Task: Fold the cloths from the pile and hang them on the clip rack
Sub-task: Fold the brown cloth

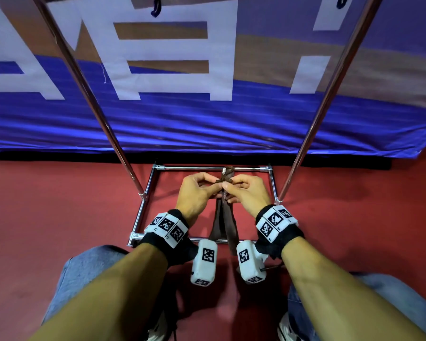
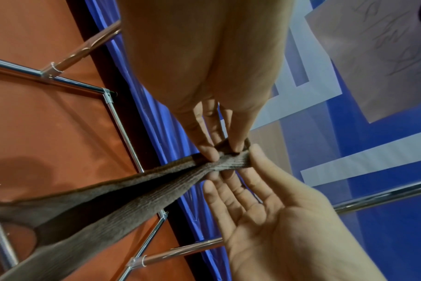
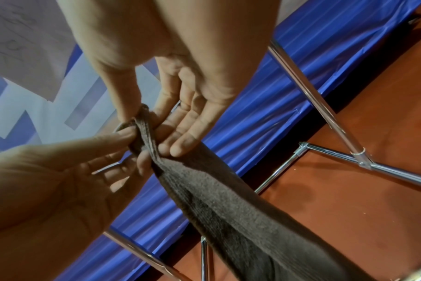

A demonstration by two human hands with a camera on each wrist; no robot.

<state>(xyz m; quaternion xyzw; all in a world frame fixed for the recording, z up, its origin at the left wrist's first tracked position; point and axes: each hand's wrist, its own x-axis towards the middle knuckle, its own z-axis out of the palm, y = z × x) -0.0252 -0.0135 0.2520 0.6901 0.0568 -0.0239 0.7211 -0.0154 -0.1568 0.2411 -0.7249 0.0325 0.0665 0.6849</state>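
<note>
A brown cloth (image 1: 223,222) hangs as a long narrow strip over the rack's base, gathered at its top edge. My left hand (image 1: 218,187) pinches that top edge between thumb and fingertips. My right hand (image 1: 226,185) pinches the same edge right beside it, so the two hands touch. In the left wrist view the cloth (image 2: 132,195) runs down to the lower left from the left hand (image 2: 219,154), and the right hand (image 2: 248,161) holds its end. In the right wrist view the right hand (image 3: 151,129) has the bunched top of the cloth (image 3: 228,209) between thumb and fingers.
The chrome rack's two uprights (image 1: 89,94) (image 1: 330,94) rise on either side of my hands, and its rectangular base frame (image 1: 143,210) lies on the red floor (image 1: 59,205). A blue and white banner (image 1: 207,119) hangs behind. My knees in jeans (image 1: 84,267) are below.
</note>
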